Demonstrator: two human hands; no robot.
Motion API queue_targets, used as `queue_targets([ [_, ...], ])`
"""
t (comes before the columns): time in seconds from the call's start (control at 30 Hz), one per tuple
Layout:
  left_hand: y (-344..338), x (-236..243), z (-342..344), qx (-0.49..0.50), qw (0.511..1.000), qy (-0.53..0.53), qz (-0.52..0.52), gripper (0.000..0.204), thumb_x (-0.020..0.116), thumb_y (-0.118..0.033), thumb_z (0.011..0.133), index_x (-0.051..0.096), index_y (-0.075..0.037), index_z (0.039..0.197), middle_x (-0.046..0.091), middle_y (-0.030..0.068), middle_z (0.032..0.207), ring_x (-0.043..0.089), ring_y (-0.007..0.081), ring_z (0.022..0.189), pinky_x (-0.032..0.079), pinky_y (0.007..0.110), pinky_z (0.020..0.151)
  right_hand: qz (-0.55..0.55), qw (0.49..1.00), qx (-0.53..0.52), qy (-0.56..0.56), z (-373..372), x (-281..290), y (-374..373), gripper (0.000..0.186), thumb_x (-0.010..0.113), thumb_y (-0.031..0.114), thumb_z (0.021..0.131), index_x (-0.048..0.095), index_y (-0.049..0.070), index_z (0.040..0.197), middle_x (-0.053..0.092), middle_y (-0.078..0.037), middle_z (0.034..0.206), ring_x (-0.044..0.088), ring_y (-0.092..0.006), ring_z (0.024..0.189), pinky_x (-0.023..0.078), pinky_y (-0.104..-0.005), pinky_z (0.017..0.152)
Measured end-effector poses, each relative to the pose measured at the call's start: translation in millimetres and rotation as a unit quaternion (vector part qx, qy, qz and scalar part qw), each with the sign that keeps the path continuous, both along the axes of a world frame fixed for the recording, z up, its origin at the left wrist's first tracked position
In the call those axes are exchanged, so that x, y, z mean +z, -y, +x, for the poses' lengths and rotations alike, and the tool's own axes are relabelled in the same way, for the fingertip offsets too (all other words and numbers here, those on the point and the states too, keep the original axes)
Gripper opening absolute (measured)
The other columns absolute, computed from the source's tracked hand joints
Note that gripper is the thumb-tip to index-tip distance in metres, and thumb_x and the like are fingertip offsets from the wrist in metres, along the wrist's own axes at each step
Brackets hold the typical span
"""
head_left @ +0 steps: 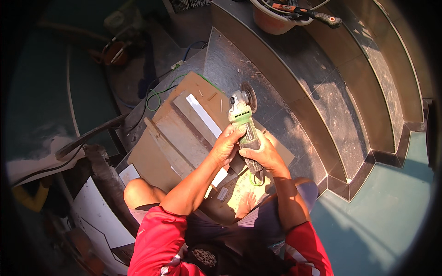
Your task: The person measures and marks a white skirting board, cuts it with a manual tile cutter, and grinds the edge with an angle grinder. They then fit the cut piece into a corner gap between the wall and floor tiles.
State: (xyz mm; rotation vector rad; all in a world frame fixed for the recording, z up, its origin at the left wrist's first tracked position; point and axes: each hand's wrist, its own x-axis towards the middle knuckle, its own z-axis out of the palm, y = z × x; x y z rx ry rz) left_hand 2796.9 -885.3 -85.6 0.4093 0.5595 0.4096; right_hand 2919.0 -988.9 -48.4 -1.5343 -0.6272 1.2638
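Observation:
A green angle grinder (242,110) with a dark disc is held upright in the picture, disc end farthest from me. My left hand (226,146) is closed on the left of its body. My right hand (260,152) grips the lower body, thumb across it. Beneath lies a brown board (149,149) bearing a grey plank (184,135), a thin wooden strip (157,135) and a white strip (203,115). Between my legs are a pale yellow sheet (252,186) and my bare foot (245,204).
Curved tiled steps (345,101) rise at right, holding a bucket (271,23) with tools. Behind lie green cables (155,99) and an orange object (115,54). White cut panels (99,214) lie at left, near someone's yellow sleeve (32,198). A teal floor (377,207) is at lower right.

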Motion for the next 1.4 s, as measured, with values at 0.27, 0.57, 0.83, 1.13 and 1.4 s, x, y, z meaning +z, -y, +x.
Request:
queue_targets([
  [0.27, -4, -19, 11, -0.019, 0.992, -0.025, 0.120, 0.054, 0.055, -0.047, 0.106, 0.054, -0.004, 0.140, 0.064, 0.0000, 0.108, 0.052, 0.0048, 0.086, 0.045, 0.021, 0.078, 0.012, 1.000, -0.023, 0.007, 16, -15, -18, 0.061, 0.085, 0.008, 0.076, 0.055, -0.002, 0.128, 0.069, -0.009, 0.110, 0.067, -0.0167, 0.100, 0.055, -0.0321, 0.091],
  [0.57, 143, -68, 9, -0.198, 0.903, -0.362, 0.118, 0.061, 0.046, -0.043, 0.109, 0.044, 0.002, 0.151, 0.056, 0.0189, 0.143, 0.051, 0.0275, 0.135, 0.041, 0.035, 0.113, -0.011, 0.993, -0.082, 0.089, 49, 12, -18, 0.057, 0.084, 0.018, 0.075, 0.061, 0.001, 0.124, 0.067, -0.005, 0.105, 0.063, -0.0143, 0.093, 0.052, -0.0300, 0.085],
  [0.83, 70, -89, 114, -0.118, 0.990, 0.050, 0.049, 0.035, 0.059, -0.018, 0.101, 0.060, -0.007, 0.134, 0.068, 0.0065, 0.117, 0.065, 0.0193, 0.103, 0.054, 0.035, 0.084, 0.121, 0.967, -0.161, 0.158, 60, 30, -8, 0.066, 0.085, 0.017, 0.071, 0.056, 0.000, 0.128, 0.067, -0.008, 0.107, 0.063, -0.0152, 0.095, 0.052, -0.0327, 0.088],
  [1.13, 74, -59, 32, -0.094, 0.889, -0.257, 0.366, 0.044, 0.055, -0.012, 0.100, 0.053, 0.003, 0.142, 0.063, 0.0158, 0.133, 0.059, 0.0218, 0.125, 0.045, 0.033, 0.110, 0.071, 0.978, -0.190, 0.043, 68, 2, -3, 0.051, 0.082, 0.014, 0.078, 0.058, 0.001, 0.121, 0.066, -0.007, 0.102, 0.064, -0.0141, 0.086, 0.053, -0.0300, 0.076],
  [1.4, 78, -1, -5, 0.010, 0.814, -0.167, 0.556, 0.059, 0.075, -0.002, 0.087, 0.053, -0.002, 0.142, 0.058, 0.0178, 0.135, 0.061, 0.0294, 0.121, 0.050, 0.038, 0.103, 0.096, 0.977, -0.162, -0.098, 56, -4, -21, 0.044, 0.079, 0.019, 0.084, 0.055, 0.001, 0.118, 0.067, -0.010, 0.092, 0.068, -0.0170, 0.071, 0.059, -0.0314, 0.063],
])
